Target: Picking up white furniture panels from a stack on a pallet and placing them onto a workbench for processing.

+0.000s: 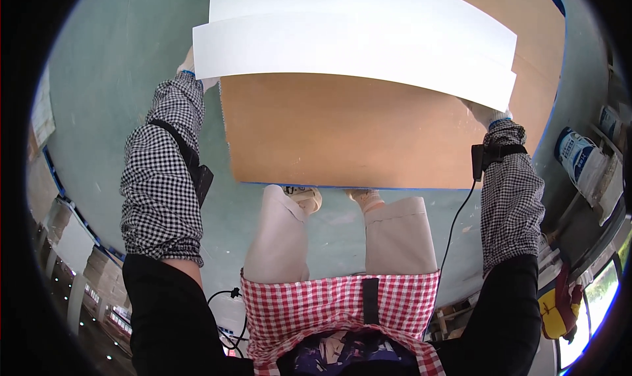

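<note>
While I stand over the brown board (342, 132) at frame centre, my gloved left hand (191, 65) and right hand (488, 115) hold the ends of the white panel (355, 47) across the upper frame; the panel hides my fingers' spread.

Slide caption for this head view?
Gloved left hand and right hand hold white panels over a brown board.
</note>
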{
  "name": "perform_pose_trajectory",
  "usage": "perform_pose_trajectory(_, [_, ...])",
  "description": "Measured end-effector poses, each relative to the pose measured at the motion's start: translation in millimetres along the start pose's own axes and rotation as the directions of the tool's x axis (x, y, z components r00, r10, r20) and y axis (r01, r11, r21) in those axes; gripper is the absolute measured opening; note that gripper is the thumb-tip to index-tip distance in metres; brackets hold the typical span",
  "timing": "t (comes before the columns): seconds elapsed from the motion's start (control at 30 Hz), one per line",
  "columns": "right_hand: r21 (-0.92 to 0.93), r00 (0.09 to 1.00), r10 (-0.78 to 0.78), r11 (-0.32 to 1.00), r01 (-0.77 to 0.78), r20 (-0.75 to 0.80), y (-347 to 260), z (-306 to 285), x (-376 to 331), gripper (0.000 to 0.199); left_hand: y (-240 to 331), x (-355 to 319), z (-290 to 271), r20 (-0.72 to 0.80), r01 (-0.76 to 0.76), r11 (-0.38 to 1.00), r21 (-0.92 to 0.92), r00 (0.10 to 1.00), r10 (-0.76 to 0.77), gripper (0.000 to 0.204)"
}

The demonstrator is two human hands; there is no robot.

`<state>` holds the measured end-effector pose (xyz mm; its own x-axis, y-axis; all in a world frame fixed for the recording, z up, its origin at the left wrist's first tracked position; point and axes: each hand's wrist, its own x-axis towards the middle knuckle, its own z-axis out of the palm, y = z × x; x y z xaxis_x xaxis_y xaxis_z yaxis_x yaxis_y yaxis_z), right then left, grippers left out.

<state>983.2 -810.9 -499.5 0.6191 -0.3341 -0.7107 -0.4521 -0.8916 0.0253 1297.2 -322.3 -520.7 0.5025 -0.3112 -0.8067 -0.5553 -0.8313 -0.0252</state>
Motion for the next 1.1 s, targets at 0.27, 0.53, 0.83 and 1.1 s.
perform_pose_trajectory(0.27, [-0.09, 0.955, -0.193, 0.98, 0.177, -0.227, 38.6, 35.2, 9.4, 0.038, 5.8, 14.3, 13.3, 0.02, 0.03, 0.991, -0.131, 0.999, -0.028, 0.043])
perform_pose_trajectory(0.53, [-0.279, 0.919, -0.301, 0.933, 0.228, -0.254, 21.7, 55.8, -6.8, 0.03, -31.8, -3.1, 67.3, -0.057, -0.051, 0.558, -0.828, 0.998, 0.006, 0.05])
perform_pose_trajectory(0.83, [0.631, 0.927, -0.246, 0.68, 0.374, -0.284, -26.0, 132.0, -46.3, 0.039, -48.8, -43.3, 120.5, -0.005, -0.019, -0.255, -0.967, 0.998, -0.055, 0.051])
perform_pose_trajectory(1.1, [0.665, 0.846, -0.108, -0.569, -0.483, 0.522, -83.9, 92.1, -19.8, 0.051, -82.0, -78.8, 148.0, 0.232, 0.177, -0.6, -0.781, 0.973, -0.015, 0.05])
